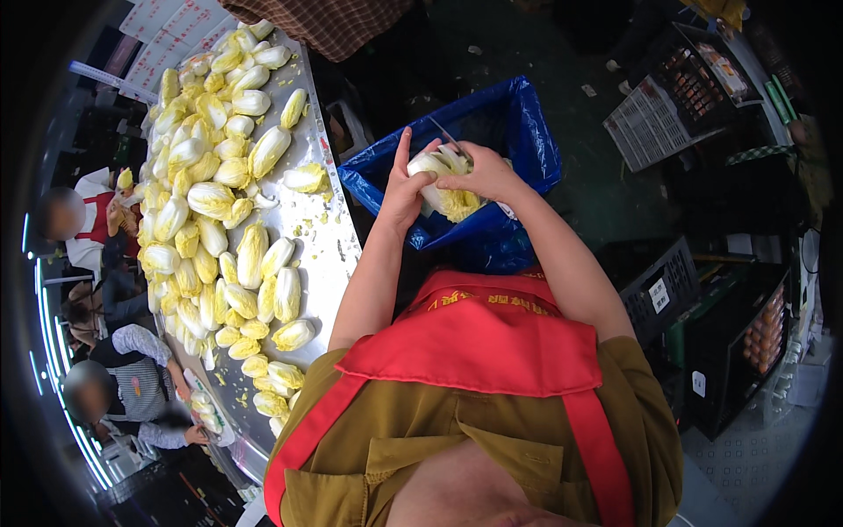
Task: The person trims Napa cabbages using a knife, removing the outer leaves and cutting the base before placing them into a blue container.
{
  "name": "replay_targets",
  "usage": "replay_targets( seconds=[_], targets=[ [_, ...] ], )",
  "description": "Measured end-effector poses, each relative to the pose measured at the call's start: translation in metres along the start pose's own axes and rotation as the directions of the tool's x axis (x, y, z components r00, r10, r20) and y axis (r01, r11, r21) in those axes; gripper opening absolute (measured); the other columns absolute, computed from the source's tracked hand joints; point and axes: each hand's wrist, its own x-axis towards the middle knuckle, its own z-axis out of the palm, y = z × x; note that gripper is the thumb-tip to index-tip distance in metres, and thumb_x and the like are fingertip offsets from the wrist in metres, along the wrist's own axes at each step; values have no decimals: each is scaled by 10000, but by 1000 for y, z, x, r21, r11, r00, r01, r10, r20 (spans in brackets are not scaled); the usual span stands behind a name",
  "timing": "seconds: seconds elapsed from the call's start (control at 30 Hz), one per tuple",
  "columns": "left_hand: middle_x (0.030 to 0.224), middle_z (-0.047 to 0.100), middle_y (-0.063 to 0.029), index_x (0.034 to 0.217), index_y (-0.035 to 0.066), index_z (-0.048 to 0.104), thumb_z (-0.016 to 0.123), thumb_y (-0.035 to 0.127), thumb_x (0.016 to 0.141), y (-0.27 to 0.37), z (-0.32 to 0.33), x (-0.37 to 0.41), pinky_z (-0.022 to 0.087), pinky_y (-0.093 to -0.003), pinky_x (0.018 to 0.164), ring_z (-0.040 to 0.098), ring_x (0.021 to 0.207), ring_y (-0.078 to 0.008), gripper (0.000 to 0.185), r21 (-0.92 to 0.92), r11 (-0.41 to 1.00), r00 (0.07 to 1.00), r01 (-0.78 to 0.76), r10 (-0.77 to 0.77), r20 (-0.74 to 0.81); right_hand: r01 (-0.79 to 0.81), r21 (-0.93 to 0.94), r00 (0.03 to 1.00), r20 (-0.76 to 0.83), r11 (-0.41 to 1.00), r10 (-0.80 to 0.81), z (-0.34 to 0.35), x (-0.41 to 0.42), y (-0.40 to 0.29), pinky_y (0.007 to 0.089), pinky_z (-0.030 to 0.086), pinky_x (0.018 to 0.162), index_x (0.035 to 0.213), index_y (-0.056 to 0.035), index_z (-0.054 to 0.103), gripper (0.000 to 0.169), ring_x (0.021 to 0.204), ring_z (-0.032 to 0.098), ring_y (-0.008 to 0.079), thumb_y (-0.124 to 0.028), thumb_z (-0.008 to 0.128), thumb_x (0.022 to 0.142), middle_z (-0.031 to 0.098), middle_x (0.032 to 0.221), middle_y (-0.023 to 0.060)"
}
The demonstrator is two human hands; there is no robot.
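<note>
Both of my hands are over a bin lined with a blue plastic bag [543, 141]. My left hand [406, 188] grips a napa cabbage [456, 201] from its left side, with the index finger stretched out. My right hand [487, 172] is at the cabbage's right side and holds a knife [442, 130], whose thin blade points up and left over the cabbage's white base. The handle is hidden in the fingers. To the left, a metal table [329, 263] bears a large pile of napa cabbages [211, 201], with loose yellow leaf scraps near its edge.
Two people [135, 388] [99, 217] stand across the table; another in a checked garment [336, 23] is at its top end. Black crates [731, 356] with packed goods stand at right. A grey crate [645, 125] lies at upper right. Litter dots the dark floor.
</note>
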Motion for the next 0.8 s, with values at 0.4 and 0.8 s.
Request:
replay_targets(
  seconds=[0.4, 0.8],
  targets=[
    [1460, 415, -186, 1550, 200, 97, 650, -33, 692, 4, 0, -2, 355, -399, 1104, 474, 1297, -301, 1046, 47, 994, 978, 100, -107, 178, 8, 20, 984, 179, 1000, -12, -11, 2, 12, 301, 514, 690, 1159, -19, 614, 392, 759, 651, 196, -205, 637, 815, 678, 895, 114],
    [1196, 600, -124, 1357, 38, 421, 801, 232, 760, -21, 1, 9, 462, -321, 944, 589, 1068, -199, 734, 491, 871, 981, 11, 87, -176, -136, -342, 984, -155, 930, 87, 1, 6, -1, 427, 520, 858, 1121, -27, 615, 369, 944, 669, 346, -200, 663, 799, 685, 1022, 202]
  ],
)
